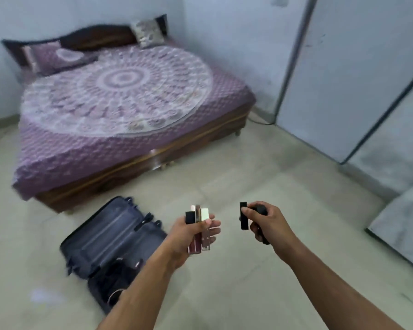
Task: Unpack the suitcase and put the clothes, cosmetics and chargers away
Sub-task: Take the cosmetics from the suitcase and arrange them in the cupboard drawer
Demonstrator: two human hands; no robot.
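Note:
An open dark suitcase [110, 236] lies on the floor at lower left, its lid showing zipped grey lining; dark items sit in its near half, partly hidden by my left forearm. My left hand [191, 236] grips a bunch of cosmetic tubes [200, 225], among them lip glosses with pale caps and one black-capped tube. To its right, my right hand [265, 225] holds black cosmetic sticks [244, 216]; one slim black tube stands upright at my thumb, and another dark piece pokes out below my palm.
A low wooden bed [119, 108] with a purple mandala sheet and pillows fills the upper left. White wardrobe doors [339, 79] line the right wall. Pale tiled floor [236, 182] spreads between the bed, wardrobe and suitcase.

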